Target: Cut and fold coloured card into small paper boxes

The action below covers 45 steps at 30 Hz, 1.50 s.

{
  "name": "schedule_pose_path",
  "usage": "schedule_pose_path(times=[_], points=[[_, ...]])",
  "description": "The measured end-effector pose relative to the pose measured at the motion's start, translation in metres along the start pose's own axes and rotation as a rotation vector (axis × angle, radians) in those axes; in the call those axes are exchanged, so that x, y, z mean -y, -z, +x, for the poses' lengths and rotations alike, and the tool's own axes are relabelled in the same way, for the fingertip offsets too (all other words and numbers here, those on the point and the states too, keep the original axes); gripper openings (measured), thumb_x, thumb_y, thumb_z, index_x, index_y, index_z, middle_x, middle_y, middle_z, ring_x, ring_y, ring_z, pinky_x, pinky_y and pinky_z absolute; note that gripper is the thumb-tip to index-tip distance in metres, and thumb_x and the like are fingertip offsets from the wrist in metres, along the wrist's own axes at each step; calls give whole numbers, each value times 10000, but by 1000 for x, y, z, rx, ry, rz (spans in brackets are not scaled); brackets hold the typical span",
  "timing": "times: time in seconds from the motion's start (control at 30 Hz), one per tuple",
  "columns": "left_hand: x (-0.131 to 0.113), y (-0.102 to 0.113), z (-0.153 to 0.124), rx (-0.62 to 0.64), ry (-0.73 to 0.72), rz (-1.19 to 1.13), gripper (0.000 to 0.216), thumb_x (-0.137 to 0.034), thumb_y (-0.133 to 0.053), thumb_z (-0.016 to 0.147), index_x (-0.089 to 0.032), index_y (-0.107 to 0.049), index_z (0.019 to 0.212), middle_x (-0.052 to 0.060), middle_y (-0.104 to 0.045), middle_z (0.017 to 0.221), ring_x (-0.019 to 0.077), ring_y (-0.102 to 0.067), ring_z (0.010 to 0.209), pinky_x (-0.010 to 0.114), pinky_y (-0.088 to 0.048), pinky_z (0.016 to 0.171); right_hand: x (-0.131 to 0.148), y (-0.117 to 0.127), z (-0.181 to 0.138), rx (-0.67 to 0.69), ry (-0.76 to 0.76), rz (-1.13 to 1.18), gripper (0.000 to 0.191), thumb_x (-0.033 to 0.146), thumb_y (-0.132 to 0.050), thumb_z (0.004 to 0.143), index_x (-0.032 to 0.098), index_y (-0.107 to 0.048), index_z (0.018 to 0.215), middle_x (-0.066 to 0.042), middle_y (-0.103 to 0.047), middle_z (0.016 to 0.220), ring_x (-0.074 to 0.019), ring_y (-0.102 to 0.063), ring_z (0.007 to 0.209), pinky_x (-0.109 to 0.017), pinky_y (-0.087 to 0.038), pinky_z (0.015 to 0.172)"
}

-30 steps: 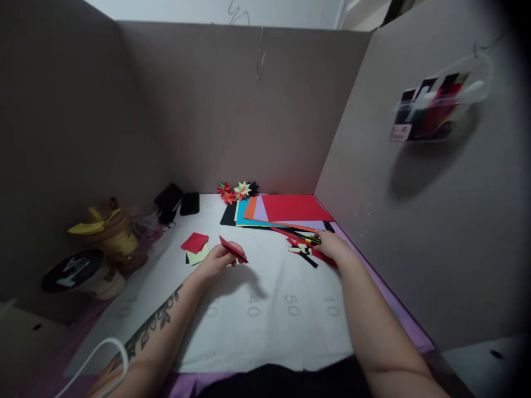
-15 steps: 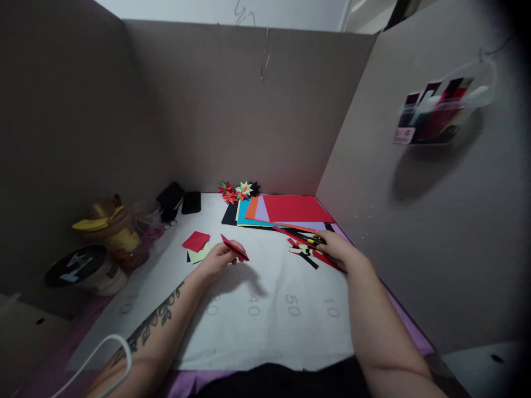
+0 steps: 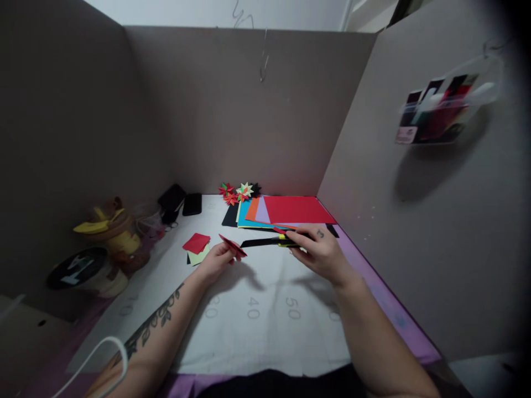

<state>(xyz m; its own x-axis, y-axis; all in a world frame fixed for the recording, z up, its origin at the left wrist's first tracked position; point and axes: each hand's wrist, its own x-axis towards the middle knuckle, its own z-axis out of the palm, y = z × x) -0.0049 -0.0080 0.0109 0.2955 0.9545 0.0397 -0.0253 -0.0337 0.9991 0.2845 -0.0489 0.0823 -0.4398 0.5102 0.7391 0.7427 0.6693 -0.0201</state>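
Fingers of your left hand pinch a folded red paper piece, held just in front of the stack of coloured sheets. Your right hand is closed round a black-and-yellow tool, also in front of the stack. The tool's dark tip nearly meets the red piece.

Paper stars beside coloured sheets

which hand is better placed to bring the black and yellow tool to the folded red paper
Right, probably: the right hand grips the black and yellow tool, its tip pointing at the folded red paper, which the left hand pinches.
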Motion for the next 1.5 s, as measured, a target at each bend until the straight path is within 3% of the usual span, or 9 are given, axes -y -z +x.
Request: schedule_pose_path(times=[0.27, 0.63, 0.97, 1.1, 1.2, 1.27, 1.37, 1.43, 1.5], points=[[-3, 0, 0, -3, 23, 54, 281, -418, -621, 745, -152, -697, 793, 53, -667, 742, 131, -539, 634, 236, -393, 588, 1, 5, 1, -67, 48, -2, 389, 153, -598, 801, 282, -597, 1168, -65, -643, 997, -194, -591, 867, -350, -470, 758], [-5, 1, 0, -1, 38, 75, 327, -462, -620, 748, -148, -682, 814, 49, -670, 760, 129, -550, 657, 230, -391, 593, -2, 3, 0, 13, 60, -64, 369, 123, -577, 803, 256, -604, 1147, -69, -637, 1021, -206, -574, 891, -358, -446, 772], [-7, 9, 1, 52, 362, 189, 327, -459, -650, 677, -141, -591, 630, 42, -652, 628, 75, -442, 446, 215, -271, 436, -25, -23, -7, 452, -180, 35, 370, 144, -596, 786, 266, -638, 1132, -54, -617, 1046, -186, -566, 866, -320, -414, 787], [-14, 18, -2, 85, 477, 571, 427, -550, -556, 743, -147, -631, 624, 67, -649, 591, 137, -503, 467, 257, -324, 456, -31, -53, -10, 618, -192, 217, 369, 125, -589, 770, 251, -650, 1112, -52, -617, 1044, -186, -573, 907, -283, -416, 769], [-23, 20, -3, -89, 262, 944, 456, -539, -456, 818, -159, -647, 654, 77, -653, 621, 203, -581, 601, 299, -405, 563, -32, -66, -10, 680, -174, 286, 355, 117, -580, 764, 243, -666, 1084, -48, -619, 1031, -187, -577, 921, -280, -419, 793], [-25, 17, -2, -91, 4, 1055, 402, -486, -439, 850, -167, -682, 855, 102, -702, 895, 245, -617, 865, 329, -454, 737, -32, -70, -9, 682, -168, 304, 344, 132, -578, 775, 239, -667, 1089, -49, -616, 1027, -186, -578, 921, -283, -420, 811], [-19, 8, 1, 196, -274, 1120, 526, -489, -536, 820, -203, -559, 1260, 126, -469, 1406, 312, -398, 1291, 428, -343, 1026, -31, -74, -9, 682, -156, 309, 356, 139, -579, 779, 236, -661, 1112, -53, -610, 1031, -189, -576, 933, -285, -418, 828], [-11, 3, 4, 364, -307, 1175, 687, -524, -590, 787, -224, -437, 1386, 132, -326, 1504, 355, -263, 1374, 505, -257, 1081, -30, -77, -9, 693, -145, 299, 383, 136, -580, 776, 242, -651, 1137, -54, -607, 1039, -191, -573, 936, -287, -416, 831], [-3, 0, 7, 422, -313, 1207, 701, -520, -573, 809, -224, -390, 1418, 139, -353, 1488, 349, -290, 1364, 511, -260, 1083, -27, -82, -9, 702, -129, 278, 401, 138, -579, 779, 249, -640, 1160, -55, -603, 1043, -194, -568, 937, -291, -412, 834]])
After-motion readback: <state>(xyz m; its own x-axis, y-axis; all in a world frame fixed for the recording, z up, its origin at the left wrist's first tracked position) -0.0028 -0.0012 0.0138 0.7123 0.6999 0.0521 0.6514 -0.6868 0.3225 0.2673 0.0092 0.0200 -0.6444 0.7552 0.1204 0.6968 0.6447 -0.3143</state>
